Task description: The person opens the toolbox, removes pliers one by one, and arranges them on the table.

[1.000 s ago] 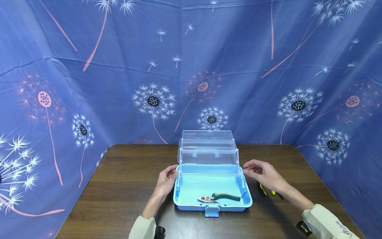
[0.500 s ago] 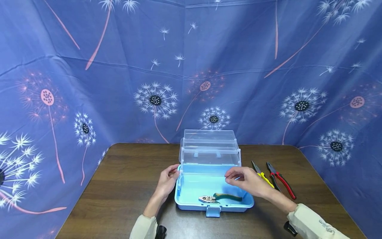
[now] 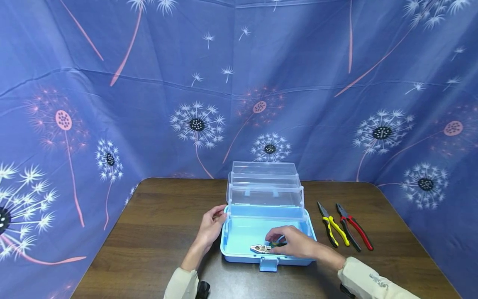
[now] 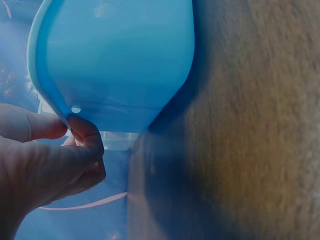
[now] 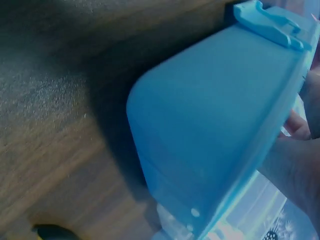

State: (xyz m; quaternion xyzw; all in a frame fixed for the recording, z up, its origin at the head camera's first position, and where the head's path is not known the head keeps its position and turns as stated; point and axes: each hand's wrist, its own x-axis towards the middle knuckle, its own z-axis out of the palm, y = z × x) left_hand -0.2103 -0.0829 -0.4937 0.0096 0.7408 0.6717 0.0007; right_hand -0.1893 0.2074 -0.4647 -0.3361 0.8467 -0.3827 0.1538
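Observation:
A light-blue toolbox (image 3: 240, 258) stands on the table, its clear lid and trays (image 3: 266, 189) raised at the back. My left hand (image 3: 210, 227) pinches its left rim; in the left wrist view, thumb and fingertips of that hand (image 4: 55, 155) lie on either side of the rim. Inside, near the front wall, lie green-handled combination pliers (image 3: 260, 248), steel head pointing left. My right hand (image 3: 295, 243) reaches in over the right side, thumb and fingers curled round their handles and covering most of them. In the right wrist view the box wall (image 5: 210, 100) hides the pliers.
To the right of the box lie yellow-and-black long-nose pliers (image 3: 330, 226) and red-and-black pliers (image 3: 352, 226). The front latch (image 3: 268, 264) hangs down. A blue dandelion-print cloth (image 3: 317, 104) hangs behind the wooden table (image 3: 157, 232).
My right hand has left the box's right edge, crossed over the box and come down on the green-handled pliers, uncovering the two pliers at right. My left hand stays on the rim.

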